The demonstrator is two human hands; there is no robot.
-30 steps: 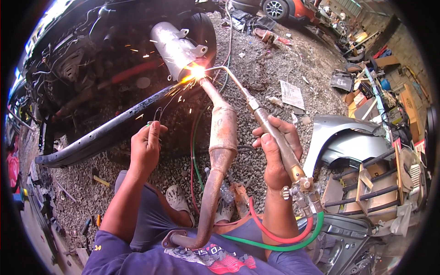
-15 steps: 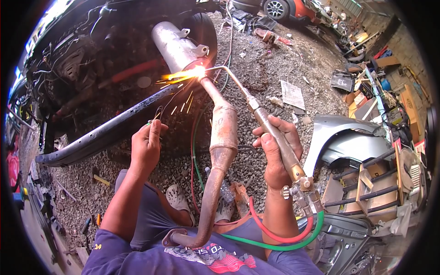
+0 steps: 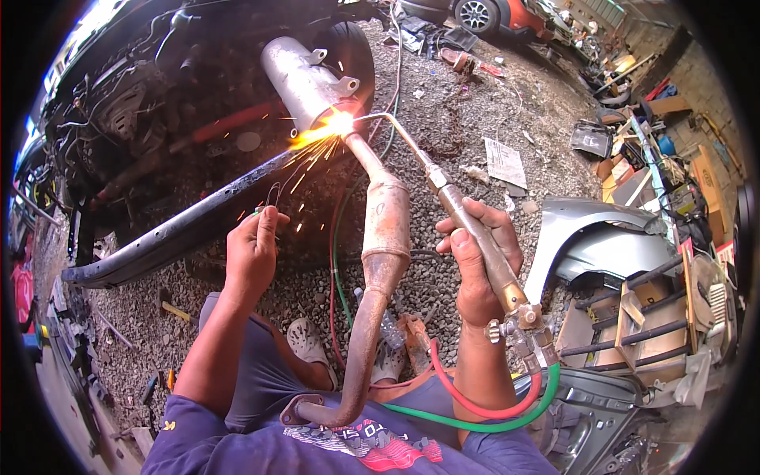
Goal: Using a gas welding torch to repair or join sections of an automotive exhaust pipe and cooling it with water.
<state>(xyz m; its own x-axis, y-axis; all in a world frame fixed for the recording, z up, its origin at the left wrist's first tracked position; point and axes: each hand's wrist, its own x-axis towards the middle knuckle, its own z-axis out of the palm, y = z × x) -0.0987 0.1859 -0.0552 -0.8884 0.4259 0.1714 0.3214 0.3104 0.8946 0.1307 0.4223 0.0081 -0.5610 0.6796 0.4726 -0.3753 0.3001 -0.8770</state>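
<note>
My right hand (image 3: 484,257) is wrapped round the brass-coloured handle of a gas welding torch (image 3: 457,207), whose bent thin neck reaches up and left. Its flame (image 3: 339,123) burns bright at the joint between a silver muffler (image 3: 299,83) and a rusty exhaust pipe (image 3: 388,214), throwing sparks left and down. The pipe runs toward my body and ends in a flange (image 3: 294,408) near my shirt. With finger and thumb pinched, my left hand (image 3: 255,247) holds a thin looped wire (image 3: 274,194); where its far end lies is lost in the glare.
A red hose (image 3: 483,410) and a green hose (image 3: 475,428) curve from the torch's valves across my lap. Beyond my left hand lies a long dark metal bar (image 3: 182,218) by a car body. Right stand a silver fender (image 3: 590,237) and a wooden crate (image 3: 633,324) on gravel.
The sparks have grown into a denser spray, spreading further left and downward. Both hands, the torch and the exhaust pipe look almost unmoved.
</note>
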